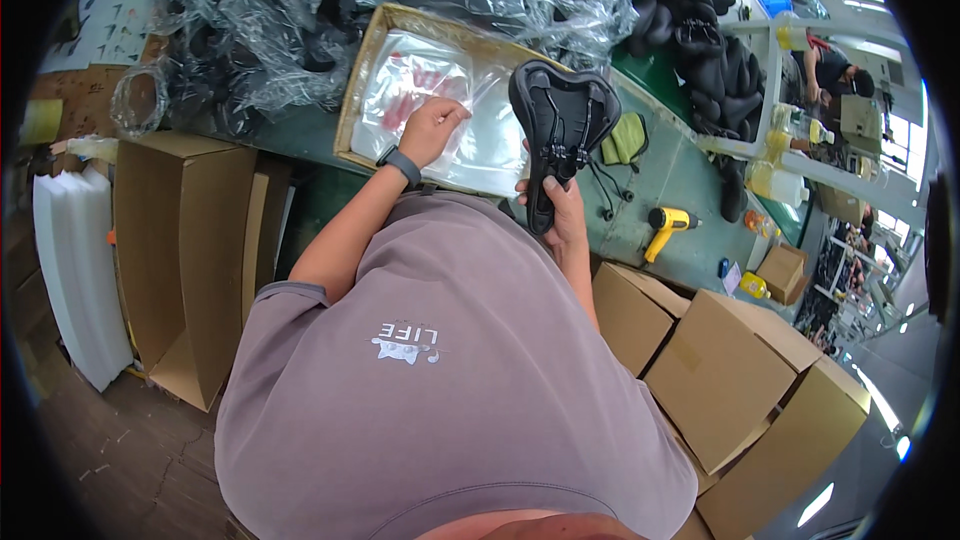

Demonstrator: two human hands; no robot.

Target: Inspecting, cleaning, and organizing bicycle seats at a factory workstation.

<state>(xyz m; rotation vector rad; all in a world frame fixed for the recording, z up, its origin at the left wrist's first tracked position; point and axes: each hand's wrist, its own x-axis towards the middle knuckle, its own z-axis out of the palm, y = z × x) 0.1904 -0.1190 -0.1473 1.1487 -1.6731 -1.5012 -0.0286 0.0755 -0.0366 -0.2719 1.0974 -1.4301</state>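
At your far left, around nine o'clock, a stack of white foam sheets (70, 270) stands beside a tall open carton (185, 260). Moving right, your left hand (432, 128) reaches forward toward twelve o'clock, forearm extended, a dark watch (400, 164) on the wrist. Its fingers lie curled down on the top clear plastic bag (440, 105) in the shallow cardboard tray (352, 105), seemingly pinching the film, though the exact grip is too small to tell.

Just to the right, your right hand (560, 212) grips the narrow nose of the black bicycle saddle (560, 130), fingers wrapped tight around it. The saddle is held underside toward you, rails showing, with its long axis running from six to twelve o'clock and the wide rear uppermost. From your left fingers, the saddle lies at three o'clock, just beside the bag; the right hand already has it, so the left is the free one nearest the bag.

Farther right on the green bench (690, 180) lie a folded green cloth (627, 138) and a yellow heat gun (665, 225). Closed brown cartons (730, 370) sit at four o'clock.
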